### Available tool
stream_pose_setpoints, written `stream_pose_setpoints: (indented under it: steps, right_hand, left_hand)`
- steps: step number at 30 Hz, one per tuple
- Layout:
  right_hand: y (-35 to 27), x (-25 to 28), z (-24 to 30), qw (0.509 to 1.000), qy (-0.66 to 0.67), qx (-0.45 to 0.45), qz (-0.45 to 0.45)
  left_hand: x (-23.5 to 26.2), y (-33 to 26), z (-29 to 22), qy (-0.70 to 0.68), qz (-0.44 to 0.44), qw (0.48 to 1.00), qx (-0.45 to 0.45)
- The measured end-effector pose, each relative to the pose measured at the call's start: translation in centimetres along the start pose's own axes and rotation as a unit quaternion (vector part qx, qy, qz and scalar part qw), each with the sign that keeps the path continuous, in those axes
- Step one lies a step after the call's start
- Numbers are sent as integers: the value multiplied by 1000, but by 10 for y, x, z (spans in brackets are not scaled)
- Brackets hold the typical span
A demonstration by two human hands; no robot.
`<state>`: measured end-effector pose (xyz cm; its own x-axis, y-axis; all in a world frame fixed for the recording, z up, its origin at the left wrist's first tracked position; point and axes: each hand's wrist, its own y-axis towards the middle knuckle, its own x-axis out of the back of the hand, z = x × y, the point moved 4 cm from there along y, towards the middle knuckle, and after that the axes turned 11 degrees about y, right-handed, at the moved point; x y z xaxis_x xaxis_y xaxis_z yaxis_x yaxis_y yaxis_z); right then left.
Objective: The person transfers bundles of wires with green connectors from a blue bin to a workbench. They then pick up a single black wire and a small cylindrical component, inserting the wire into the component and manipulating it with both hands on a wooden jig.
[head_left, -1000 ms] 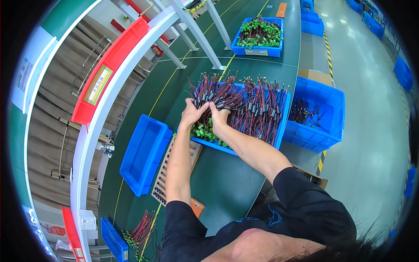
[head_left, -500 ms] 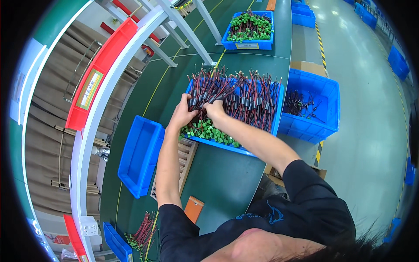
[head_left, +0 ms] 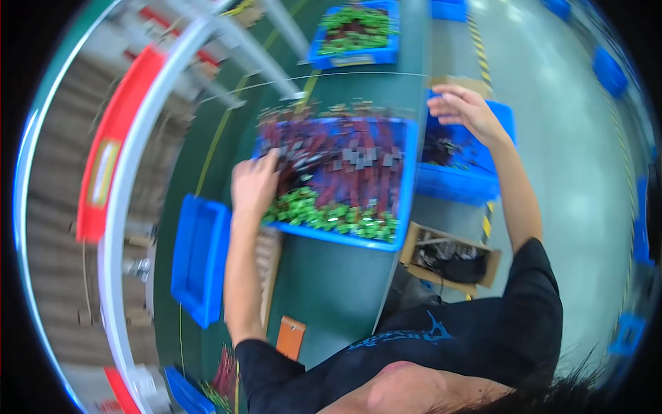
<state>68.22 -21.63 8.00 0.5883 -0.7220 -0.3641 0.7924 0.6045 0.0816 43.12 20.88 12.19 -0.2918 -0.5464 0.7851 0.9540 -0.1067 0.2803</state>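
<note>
A blue bin (head_left: 407, 200) on the green table is full of red-and-black cable bundles (head_left: 341, 165) with green connectors (head_left: 324, 215) along its near side. My left hand (head_left: 254, 186) rests on the bundles at the bin's left end; whether it grips any is unclear in the blur. My right hand (head_left: 460, 109) is out to the right, over a second blue bin (head_left: 455, 183) that holds a few dark cables. Its fingers are curled apart and nothing shows in them.
An empty blue bin (head_left: 200, 259) sits at the left of the table. Another blue bin of green connectors (head_left: 355, 31) stands farther back. A cardboard box (head_left: 452, 259) with dark parts is beside the table on the floor. An orange card (head_left: 291, 337) lies near me.
My right hand left the cable bundles and swung right, over the second blue bin. My left hand stayed on the bundles. The view shifted and blurred.
</note>
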Motion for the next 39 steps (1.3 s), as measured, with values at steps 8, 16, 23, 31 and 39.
stream_pose_setpoints:
  steps: [8,16,23,31,39]
  right_hand:
    - [-51,336,-281,885,-233,-111,-389]
    - [-13,399,-365,704,-632,-274,-171]
    - [-10,449,-411,553,-731,-376,-134]
    - [19,458,-390,528,-830,-172,-51]
    - [39,459,-324,617,-772,-63,-141]
  left_hand:
    - [154,-82,-217,-299,-72,804,-508]
    - [51,-155,-295,-431,184,796,-383]
    - [44,-129,-305,-478,279,766,-328]
    - [50,-129,-317,-501,311,744,-313]
    - [62,-137,-329,-517,318,734,-304]
